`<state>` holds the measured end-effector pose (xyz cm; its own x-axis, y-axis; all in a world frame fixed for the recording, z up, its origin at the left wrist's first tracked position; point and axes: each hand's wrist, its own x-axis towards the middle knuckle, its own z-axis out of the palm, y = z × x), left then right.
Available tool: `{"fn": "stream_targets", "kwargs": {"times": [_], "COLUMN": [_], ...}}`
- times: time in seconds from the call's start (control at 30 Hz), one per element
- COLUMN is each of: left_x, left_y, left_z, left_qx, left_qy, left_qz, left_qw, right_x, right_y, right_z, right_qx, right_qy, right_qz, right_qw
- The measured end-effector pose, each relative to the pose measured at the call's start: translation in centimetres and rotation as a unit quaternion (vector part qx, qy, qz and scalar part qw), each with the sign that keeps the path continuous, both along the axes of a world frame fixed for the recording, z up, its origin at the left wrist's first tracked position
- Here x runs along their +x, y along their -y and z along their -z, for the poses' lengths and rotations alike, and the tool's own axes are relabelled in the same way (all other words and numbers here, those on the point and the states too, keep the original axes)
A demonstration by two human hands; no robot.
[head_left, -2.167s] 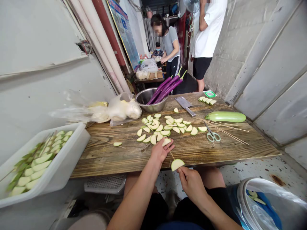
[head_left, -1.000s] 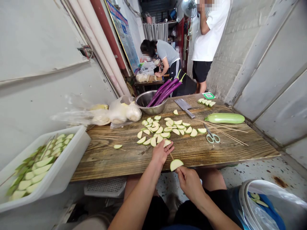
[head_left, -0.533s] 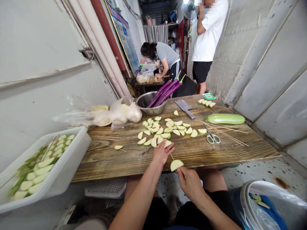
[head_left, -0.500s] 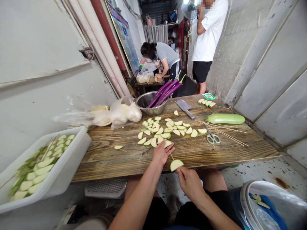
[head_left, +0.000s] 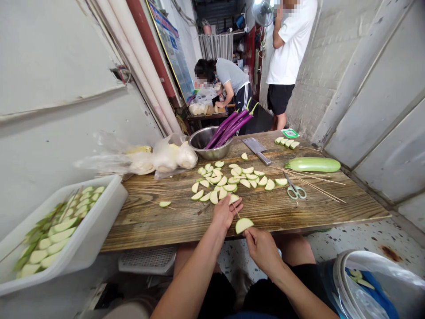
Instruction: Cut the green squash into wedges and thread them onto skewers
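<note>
In my right hand (head_left: 264, 250) a half-round zucchini slice (head_left: 244, 225) is pinched by its lower right edge, just past the table's front edge. A thin wooden skewer (head_left: 236, 210) runs from this slice up to my left hand (head_left: 224, 213). Between the left thumb and fingers sits another zucchini slice (head_left: 233, 199), with the other fingers stretched out under the skewer. Whether the skewer's tip enters that slice cannot be made out. Beyond the left hand lies a spread of cut zucchini slices (head_left: 222, 180) on the wooden table (head_left: 149, 230).
A cleaver (head_left: 255, 147), scissors (head_left: 295, 188), loose skewers (head_left: 318, 185) and a whole zucchini (head_left: 312, 164) lie right. Behind stands a steel bowl (head_left: 212, 153) with eggplants (head_left: 229, 129). A white bin (head_left: 113, 212) holds skewered slices at left; a bucket (head_left: 340, 274) stands right. Two people are farther back.
The slice at my right hand has shifted very slightly up toward my left hand. Otherwise both hands keep nearly the same pose.
</note>
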<state>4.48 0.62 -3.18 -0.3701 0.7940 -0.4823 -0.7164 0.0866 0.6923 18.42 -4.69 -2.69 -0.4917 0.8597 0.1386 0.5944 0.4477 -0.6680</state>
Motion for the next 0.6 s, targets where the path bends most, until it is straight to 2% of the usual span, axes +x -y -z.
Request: {"fn": "stream_targets", "kwargs": {"times": [0.2,0.4,0.6], "left_x": [-0.21,-0.52,-0.60], "left_y": [0.16,0.60,0.62], "left_z": [0.21,-0.34,-0.21], "left_qx": [0.010,0.020,0.028], "left_qy": [0.011,0.076,0.074], "left_qz": [0.004,0.004,0.008], "left_qw": [1.000,0.997,0.997], "right_x": [0.04,0.01,0.19], "right_y": [-0.12,-0.36,-0.17], "right_z": [0.33,0.34,0.47], "right_qx": [0.009,0.005,-0.007], "right_qy": [-0.001,-0.002,-0.016], "right_qz": [-0.002,-0.005,-0.007], "right_qw": [1.000,1.000,1.000]}}
